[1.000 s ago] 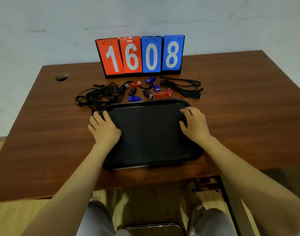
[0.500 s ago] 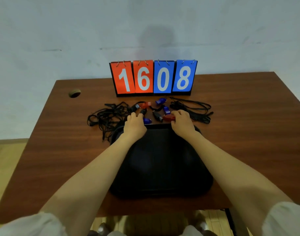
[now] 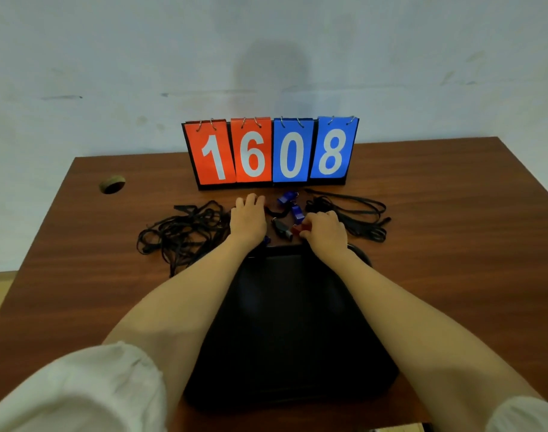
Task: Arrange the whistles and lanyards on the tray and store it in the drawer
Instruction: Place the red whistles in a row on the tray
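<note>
Black tray [image 3: 293,322] lies on wooden table [image 3: 453,244], both forearms across it. Beyond tray's far edge: left hand [image 3: 247,219] flat, fingers spread over whistles (grasp hidden, cannot tell). Right hand [image 3: 324,233] pinches red whistle [image 3: 297,229]. Black whistle [image 3: 282,229] and two blue whistles [image 3: 293,205] between hands. Lanyard tangles [image 3: 182,233] flank hands beyond tray, near scoreboard [image 3: 271,152].

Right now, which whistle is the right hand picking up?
The red whistle: the right hand has its fingertips closed on it. The black whistle beside it and the two blue whistles behind lie untouched.
</note>
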Motion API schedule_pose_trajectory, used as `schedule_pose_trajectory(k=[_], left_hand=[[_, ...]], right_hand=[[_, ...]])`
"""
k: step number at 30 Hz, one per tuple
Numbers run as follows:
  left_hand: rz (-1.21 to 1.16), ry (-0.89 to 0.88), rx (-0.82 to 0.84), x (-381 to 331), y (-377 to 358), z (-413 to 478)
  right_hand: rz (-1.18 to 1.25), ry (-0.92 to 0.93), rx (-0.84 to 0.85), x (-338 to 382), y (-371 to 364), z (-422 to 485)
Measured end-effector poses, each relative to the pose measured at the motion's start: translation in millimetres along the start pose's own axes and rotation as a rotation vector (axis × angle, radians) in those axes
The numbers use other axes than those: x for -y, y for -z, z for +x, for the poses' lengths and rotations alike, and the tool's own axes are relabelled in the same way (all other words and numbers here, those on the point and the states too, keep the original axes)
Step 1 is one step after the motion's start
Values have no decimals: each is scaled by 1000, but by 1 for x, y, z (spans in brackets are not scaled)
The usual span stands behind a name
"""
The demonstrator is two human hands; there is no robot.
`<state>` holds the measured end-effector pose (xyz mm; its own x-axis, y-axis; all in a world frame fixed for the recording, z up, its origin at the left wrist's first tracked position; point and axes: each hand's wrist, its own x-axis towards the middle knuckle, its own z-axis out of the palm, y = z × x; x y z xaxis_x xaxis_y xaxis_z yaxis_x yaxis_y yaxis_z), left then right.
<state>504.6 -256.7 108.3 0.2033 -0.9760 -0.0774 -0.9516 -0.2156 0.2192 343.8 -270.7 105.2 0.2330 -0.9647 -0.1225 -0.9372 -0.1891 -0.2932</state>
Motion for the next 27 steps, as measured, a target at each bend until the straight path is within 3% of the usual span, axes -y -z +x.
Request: schedule_pose_trajectory(k=[5, 10, 14, 17, 20, 24, 27], left_hand=[[49, 39, -92, 0, -6, 9], [-335, -19, -302, 7, 10, -20], [-490, 3, -207, 9, 27, -57], [-495, -3, -189, 19, 25, -72], [-449, -76, -230, 32, 16, -85], [-416, -167, -253, 43, 6, -103], [-261, -323, -292, 53, -1, -121]], right_hand=[[-60, -12, -20, 1, 1, 0], [-95, -15, -22, 6, 4, -5], [-106, -18, -11, 10, 8, -7], [-125, 4, -13, 11, 5, -8], [-115, 71, -124, 7, -2, -16], [35, 133, -322, 4, -9, -41], [168, 145, -352, 2, -14, -60]])
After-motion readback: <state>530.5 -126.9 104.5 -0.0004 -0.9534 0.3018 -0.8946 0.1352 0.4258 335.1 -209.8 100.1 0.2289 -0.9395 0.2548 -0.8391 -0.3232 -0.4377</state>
